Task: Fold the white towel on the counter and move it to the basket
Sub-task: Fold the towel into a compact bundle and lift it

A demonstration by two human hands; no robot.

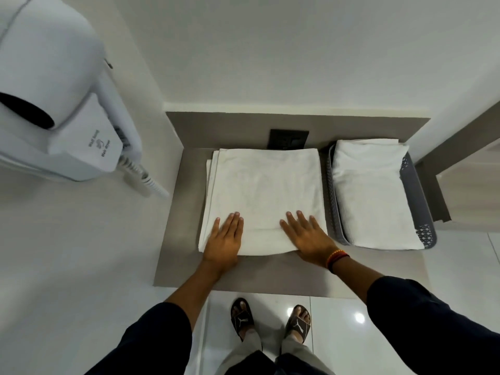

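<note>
While lying folded on the grey stone desk (184, 212), white terry towel (262, 196), long axis front to back. Left hand (223, 239) and right hand (308, 236) flat, fingers (295, 220) extended, pressing near edge, gripping nothing. Beside: grey perforated plastic basket (418, 196), folded white towel inside (373, 196).

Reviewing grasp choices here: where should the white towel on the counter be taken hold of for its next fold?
Probably the near edge of the white towel, from the person's side: it lies flat, and the left hand and right hand rest open on that edge.
</note>
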